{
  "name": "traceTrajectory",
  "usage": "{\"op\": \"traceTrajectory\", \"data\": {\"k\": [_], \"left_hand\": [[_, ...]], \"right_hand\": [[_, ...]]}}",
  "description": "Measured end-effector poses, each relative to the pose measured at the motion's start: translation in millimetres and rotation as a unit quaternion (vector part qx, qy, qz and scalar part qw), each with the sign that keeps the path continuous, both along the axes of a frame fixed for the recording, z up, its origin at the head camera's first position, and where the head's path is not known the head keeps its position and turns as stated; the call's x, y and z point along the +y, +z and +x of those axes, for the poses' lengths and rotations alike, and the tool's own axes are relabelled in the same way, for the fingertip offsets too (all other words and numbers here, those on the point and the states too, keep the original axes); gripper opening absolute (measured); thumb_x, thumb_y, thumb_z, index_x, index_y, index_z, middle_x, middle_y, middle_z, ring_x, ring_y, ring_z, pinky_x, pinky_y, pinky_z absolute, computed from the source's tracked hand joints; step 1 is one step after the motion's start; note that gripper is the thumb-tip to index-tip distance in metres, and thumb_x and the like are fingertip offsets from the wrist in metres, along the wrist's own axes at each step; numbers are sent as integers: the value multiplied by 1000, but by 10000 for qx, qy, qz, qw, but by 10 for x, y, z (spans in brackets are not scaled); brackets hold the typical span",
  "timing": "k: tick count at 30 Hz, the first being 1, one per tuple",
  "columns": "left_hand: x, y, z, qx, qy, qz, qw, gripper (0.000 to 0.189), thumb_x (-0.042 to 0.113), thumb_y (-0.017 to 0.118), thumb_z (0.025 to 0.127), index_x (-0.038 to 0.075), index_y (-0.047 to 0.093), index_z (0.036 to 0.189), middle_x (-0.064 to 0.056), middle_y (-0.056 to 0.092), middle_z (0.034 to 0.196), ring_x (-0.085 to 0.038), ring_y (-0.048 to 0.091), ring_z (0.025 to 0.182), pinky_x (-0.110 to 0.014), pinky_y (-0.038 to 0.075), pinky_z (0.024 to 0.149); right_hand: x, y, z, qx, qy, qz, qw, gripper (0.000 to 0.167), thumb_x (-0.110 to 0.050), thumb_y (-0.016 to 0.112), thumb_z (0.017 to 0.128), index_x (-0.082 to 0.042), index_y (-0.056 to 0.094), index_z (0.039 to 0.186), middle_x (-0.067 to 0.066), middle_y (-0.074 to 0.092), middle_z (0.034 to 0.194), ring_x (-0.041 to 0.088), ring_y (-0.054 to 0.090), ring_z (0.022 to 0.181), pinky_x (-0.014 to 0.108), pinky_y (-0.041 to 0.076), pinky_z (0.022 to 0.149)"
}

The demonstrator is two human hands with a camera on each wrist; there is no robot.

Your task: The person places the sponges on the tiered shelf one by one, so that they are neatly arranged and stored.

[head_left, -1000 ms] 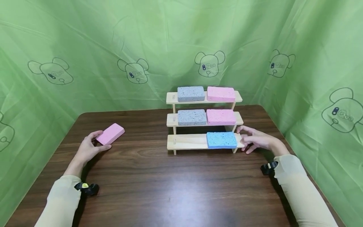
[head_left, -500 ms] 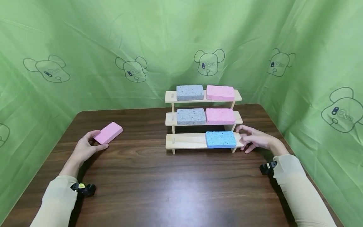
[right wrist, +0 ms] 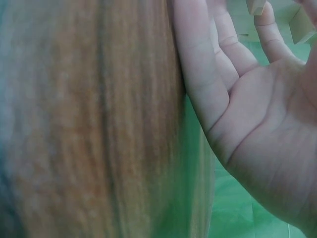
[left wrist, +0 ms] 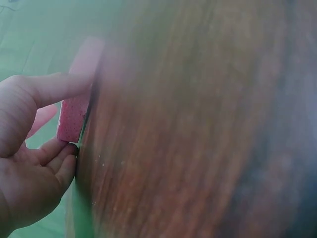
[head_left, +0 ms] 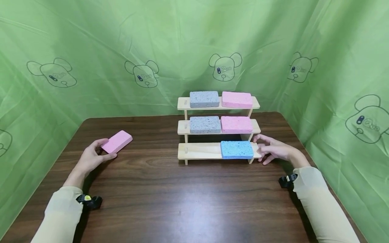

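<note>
At the left of the table, my left hand (head_left: pixel 90 158) holds a pink sponge (head_left: pixel 117 141) between thumb and fingers. The left wrist view shows this sponge (left wrist: pixel 74 116) close against the tabletop, partly behind a finger. My right hand (head_left: pixel 276 150) is at the right end of a three-tier wooden display rack (head_left: pixel 200 151), its bent fingers around the end of the lowest shelf. One fingertip meets a wooden part (right wrist: pixel 256 6) in the right wrist view. A bright blue sponge (head_left: pixel 237 150) lies on the right half of that lowest shelf; the left half is bare wood.
On the middle shelf lie a grey-blue sponge (head_left: pixel 205 125) and a pink sponge (head_left: pixel 236 125). The top shelf bears another grey-blue sponge (head_left: pixel 204 99) and pink sponge (head_left: pixel 237 100). Green curtain (head_left: pixel 182 40) surrounds the brown wooden table (head_left: pixel 170 199) at the back and sides.
The head view has shifted slightly, with the left forearm a little further left. Both hands keep their hold, and the sponges on the rack stay in place.
</note>
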State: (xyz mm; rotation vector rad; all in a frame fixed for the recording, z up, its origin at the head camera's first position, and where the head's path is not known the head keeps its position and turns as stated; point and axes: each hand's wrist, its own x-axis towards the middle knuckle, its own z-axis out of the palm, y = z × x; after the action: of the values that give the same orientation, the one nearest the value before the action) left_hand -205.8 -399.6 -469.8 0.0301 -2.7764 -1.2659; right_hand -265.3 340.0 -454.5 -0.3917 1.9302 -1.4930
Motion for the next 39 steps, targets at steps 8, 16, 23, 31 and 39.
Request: {"op": "traceTrajectory", "data": {"k": [8,16,23,31,39], "left_hand": [[43,27,25,15,-16,57,10000,83,26,88,82,-2,44,147,-26,51,141,-25,49,119,-9,37,83],[122,51,13,47,-169,173,9997,85,25,87,83,0,41,150,-25,53,138,-11,53,106,-12,41,77],[314,113,8,-126,-530,359,9979,84,26,86,84,1,42,150,-23,54,137,-16,55,111,-14,43,82],[557,171,9,-286,-871,531,9944,84,25,87,83,5,42,151,-19,53,144,-29,53,123,-27,44,92],[877,407,53,-95,-1333,1016,9858,78,21,88,82,13,48,148,-14,54,142,-20,58,115,-26,53,86]], "right_hand": [[-6,9,17,74,20,41,10000,39,-8,53,96,-16,35,129,19,61,103,36,67,85,53,60,68],[-7,26,23,52,-19,29,10000,39,-5,52,96,-18,36,129,19,62,104,36,67,85,53,60,68],[-6,17,30,58,-12,-5,10000,39,-7,53,96,-18,36,129,19,61,103,36,67,84,53,60,68],[-20,-10,29,-57,-78,23,10000,41,-5,54,94,-19,37,129,21,59,105,35,68,84,52,60,68],[-18,21,25,-31,-84,48,9999,40,-6,53,94,-17,36,129,23,58,105,37,67,84,53,60,67]]}}
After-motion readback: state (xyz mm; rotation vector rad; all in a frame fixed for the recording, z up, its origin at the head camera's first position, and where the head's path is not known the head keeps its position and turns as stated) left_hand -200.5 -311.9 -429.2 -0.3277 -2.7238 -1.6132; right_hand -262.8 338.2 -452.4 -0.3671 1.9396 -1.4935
